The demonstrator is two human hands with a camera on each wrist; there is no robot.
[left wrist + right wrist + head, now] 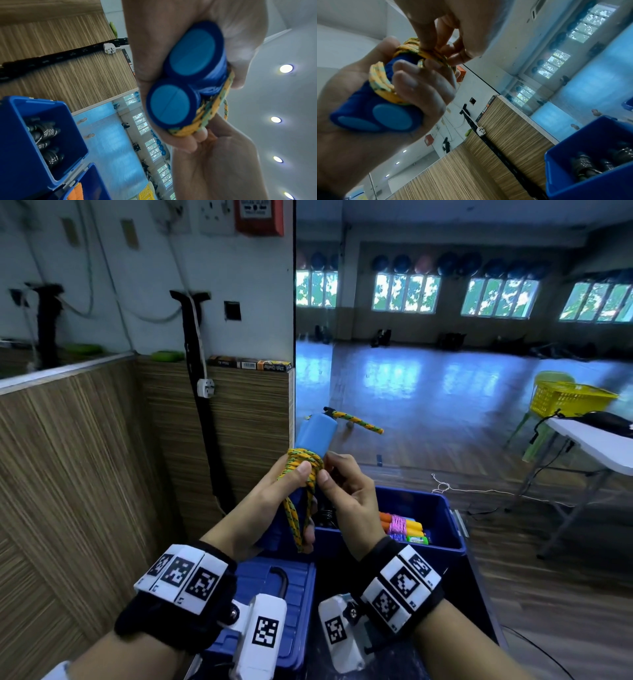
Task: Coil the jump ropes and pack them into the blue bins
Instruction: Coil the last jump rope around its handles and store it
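My left hand [297,503] grips a jump rope's two blue handles [315,432] side by side, held upright above the bins. Yellow-green rope [306,463] is wound around them, and a short end [363,424] sticks out near the top. My right hand [324,474] pinches the rope at the wrap. In the left wrist view the handle caps [192,54] face the camera, with rope [206,115] under my left hand's fingers [188,143]. The right wrist view shows my right fingers [436,44] on the coils [385,88]. Below stands an open blue bin [460,542].
That bin holds orange handles bound with pink rope [399,523]. A second blue bin [72,128] holds black ropes [44,135]. A blue lid [291,577] lies under my left wrist. A wood-panelled wall [102,457] is at left; a white table [589,440] and a yellow basket [568,398] are at right.
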